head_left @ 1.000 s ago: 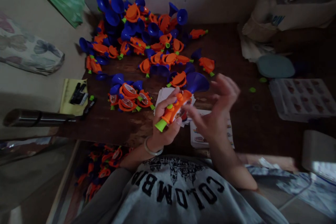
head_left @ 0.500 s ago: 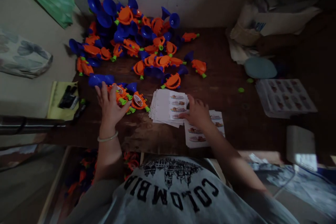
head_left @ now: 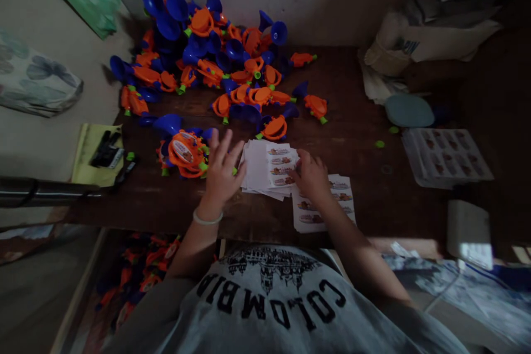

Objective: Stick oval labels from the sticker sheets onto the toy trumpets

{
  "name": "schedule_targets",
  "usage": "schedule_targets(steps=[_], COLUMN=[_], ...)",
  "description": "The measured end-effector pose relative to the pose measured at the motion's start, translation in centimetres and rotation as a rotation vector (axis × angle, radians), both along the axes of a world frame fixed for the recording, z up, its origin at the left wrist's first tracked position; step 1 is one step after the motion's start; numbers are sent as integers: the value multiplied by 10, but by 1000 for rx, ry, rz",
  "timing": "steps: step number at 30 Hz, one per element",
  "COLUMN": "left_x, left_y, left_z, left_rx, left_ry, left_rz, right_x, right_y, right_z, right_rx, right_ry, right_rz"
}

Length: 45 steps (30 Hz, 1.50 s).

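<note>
My left hand (head_left: 222, 171) hovers with fingers spread between a small group of stickered orange-and-blue toy trumpets (head_left: 182, 149) and a stack of sticker sheets (head_left: 269, 168). It holds nothing. My right hand (head_left: 311, 177) rests on the sticker sheets, fingertips pressed at a sticker on the top sheet; its fingers are curled and I cannot make out if they pinch one. A second sticker sheet (head_left: 336, 207) lies under my right wrist. A large heap of toy trumpets (head_left: 215, 55) fills the back left of the dark wooden table (head_left: 357, 138).
A blister tray (head_left: 446, 155) and a teal lid (head_left: 409, 110) lie at the right, with bags (head_left: 415, 44) behind. Small green caps (head_left: 379, 144) dot the table. A yellow pad with black items (head_left: 97, 152) sits at the left edge. More trumpets (head_left: 145, 271) lie below the table.
A second ago both hands held a trumpet. My left hand set it among the stickered group at the left and has moved back toward the sheets. My right hand dropped onto the sticker stack.
</note>
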State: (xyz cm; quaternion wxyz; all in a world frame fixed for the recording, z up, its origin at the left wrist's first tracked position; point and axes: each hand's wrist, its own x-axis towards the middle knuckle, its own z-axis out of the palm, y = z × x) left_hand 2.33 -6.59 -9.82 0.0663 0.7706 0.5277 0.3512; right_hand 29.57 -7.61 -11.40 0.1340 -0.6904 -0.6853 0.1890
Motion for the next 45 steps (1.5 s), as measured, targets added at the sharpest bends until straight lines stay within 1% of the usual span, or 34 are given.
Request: schedule_targets(steps=[2,4,5,7,9,12,15,20,24,28,31,33,35,37,39,40,42,45], left_x=[22,41,49,60,65,64,60,56,56,57,56,56,57,59,62,63,66,70], left_y=[0,-2,-3,-7,-9,-10,-8,-4,-2,-4,-5,-4,0,6,13,16,18,13], left_z=[-12,-22,-25,-30,-33,-36,-37,-41,-44,-45,-45,-44,-40,-31,-15,-5,17,47], left_rx=[-98,-243,-322,-460,-537,-537,-519,-521,-506,-497,-513,-486,-368,-175,-8,36,39,-69], left_ry=[43,154,219,331,388,391,334,224,290,346,334,278,168,20,-123,-186,-288,-406], left_rz=[-191,-320,-350,-362,-352,-354,-374,-367,-380,-351,-354,-355,-315,-242,-196,-193,-222,-273], right_x=[0,0,0,0,0,1,0,-2,-1,-2,-4,-4,-4,-5,-7,-9,-13,-18], right_y=[8,19,25,34,40,43,42,36,37,41,43,42,39,33,24,19,8,-7], right_z=[-2,-3,-4,-4,-4,-4,-5,-13,-20,-26,-27,-25,-19,-10,2,10,24,44], right_rx=[29,26,8,-36,-51,1,56,52,93,107,156,202,246,301,364,394,440,547], right_ry=[21,63,95,161,212,267,325,374,347,378,427,464,507,546,571,578,586,571], right_rz=[-10,-25,-33,-37,-19,12,23,36,-1,2,-7,-18,-19,-14,11,35,96,194])
